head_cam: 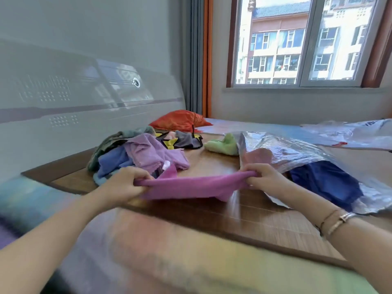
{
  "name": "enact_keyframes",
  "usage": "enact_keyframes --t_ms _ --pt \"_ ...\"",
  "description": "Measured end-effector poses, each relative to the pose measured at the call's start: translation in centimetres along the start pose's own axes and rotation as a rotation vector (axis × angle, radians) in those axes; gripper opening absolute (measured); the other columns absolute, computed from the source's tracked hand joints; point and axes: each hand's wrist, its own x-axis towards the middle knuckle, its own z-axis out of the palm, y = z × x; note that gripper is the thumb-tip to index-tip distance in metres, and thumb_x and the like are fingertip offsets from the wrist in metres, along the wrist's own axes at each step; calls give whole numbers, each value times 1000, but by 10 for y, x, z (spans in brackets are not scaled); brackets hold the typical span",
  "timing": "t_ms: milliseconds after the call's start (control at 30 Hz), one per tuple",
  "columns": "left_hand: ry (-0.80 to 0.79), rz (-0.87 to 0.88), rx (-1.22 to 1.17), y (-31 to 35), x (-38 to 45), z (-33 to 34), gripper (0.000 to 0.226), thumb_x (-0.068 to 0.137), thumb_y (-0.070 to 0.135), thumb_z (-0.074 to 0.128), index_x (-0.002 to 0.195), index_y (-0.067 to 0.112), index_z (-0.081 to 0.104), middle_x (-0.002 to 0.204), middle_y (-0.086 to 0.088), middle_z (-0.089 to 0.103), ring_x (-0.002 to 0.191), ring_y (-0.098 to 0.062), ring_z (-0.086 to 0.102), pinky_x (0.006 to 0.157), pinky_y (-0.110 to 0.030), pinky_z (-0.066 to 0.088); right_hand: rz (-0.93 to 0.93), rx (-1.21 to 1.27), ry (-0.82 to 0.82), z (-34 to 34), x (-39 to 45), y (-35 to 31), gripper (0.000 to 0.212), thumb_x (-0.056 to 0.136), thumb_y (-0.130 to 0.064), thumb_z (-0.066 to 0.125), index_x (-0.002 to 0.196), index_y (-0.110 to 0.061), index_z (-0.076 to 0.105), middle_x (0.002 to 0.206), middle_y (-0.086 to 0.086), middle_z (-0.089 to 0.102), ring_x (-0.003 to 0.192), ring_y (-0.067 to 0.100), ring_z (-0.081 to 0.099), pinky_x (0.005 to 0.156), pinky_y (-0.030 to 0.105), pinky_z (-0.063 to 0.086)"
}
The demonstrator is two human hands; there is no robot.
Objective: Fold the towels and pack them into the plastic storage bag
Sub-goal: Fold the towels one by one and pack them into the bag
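Pink towel: stretched above the near mat, ends bunched in curled fingers of left hand and right hand. Plastic bag, right: blue cloth inside, contents blurred.

Towel pile left of storage bag

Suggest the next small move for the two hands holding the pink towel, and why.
Probably lower the stretched pink towel flat onto the brown bamboo mat for a first fold: the left hand and right hand grip its opposite ends, it hangs unfolded, and the clear plastic storage bag lies beside it.
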Motion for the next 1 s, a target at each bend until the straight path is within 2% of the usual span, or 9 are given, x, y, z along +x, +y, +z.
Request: enact_keyframes --t_ms 67,133,233,400,533,633,767,867,1000 --pt "-115 -37 18 -19 -20 24 14 65 27 61 74 21 70 72 5 69 72 -16 64 66 -37 48 27 -113 -116 17 -21 22 23 85 8 52 88 -6 70 80 13 67 77 17 59 77 35 50" --pt "-154 -22 28 -31 -33 42 9 73 14 65 69 21 61 65 9 60 61 -7 53 58 -27 40 66 -90 -179 27 -36 33 23 86 7 53 85 -9 69 73 4 63 69 10 55 66 22 43" --pt "-117 -5 -8 -38 -38 49 19 83 6 64 74 21 60 71 5 60 61 -3 48 58 -19 36 65 -3 -145 32 -42 34 16 85 -1 58 76 -10 67 65 -1 58 64 11 51 64 22 41" --pt "-187 -13 -91 -37 -32 39 9 83 31 64 76 25 63 71 12 60 66 -1 52 60 -22 38 254 25 -170 34 -37 19 20 92 -5 55 75 -14 62 63 -2 54 58 10 54 51 24 48" --pt "-336 -96 -43 -43 -23 47 11 87 26 67 76 23 66 69 15 58 67 -1 50 65 -22 38 332 -250 -164 44 -23 19 11 87 -11 57 78 -7 63 67 4 55 68 19 59 58 33 54" --pt "-292 -106 -47 -47 -12 60 12 87 24 65 75 20 64 71 11 56 68 -6 49 64 -26 37 233 -486 -32 58 -7 19 16 82 -17 58 74 -3 59 67 4 56 71 20 54 56 30 39" --pt "-169 -102 -50 -46 2 60 19 74 34 58 71 16 63 61 11 51 59 -1 44 58 -23 32 133 -537 113 77 10 18 22 84 -23 55 68 -15 43 69 -1 51 66 16 48 51 26 29" --pt "-204 -134 -90 -44 15 58 18 83 26 61 66 20 59 61 13 49 60 -2 43 58 -24 32 148 -554 101 88 21 24 19 87 -25 53 75 -16 42 76 0 52 72 20 51 51 28 30" --pt "-239 -176 -48 -52 36 62 20 85 29 57 79 10 57 87 7 56 83 -10 52 76 -37 46 226 -573 66 92 32 35 11 91 -21 48 86 -12 42 88 6 52 77 24 51 60 31 35"
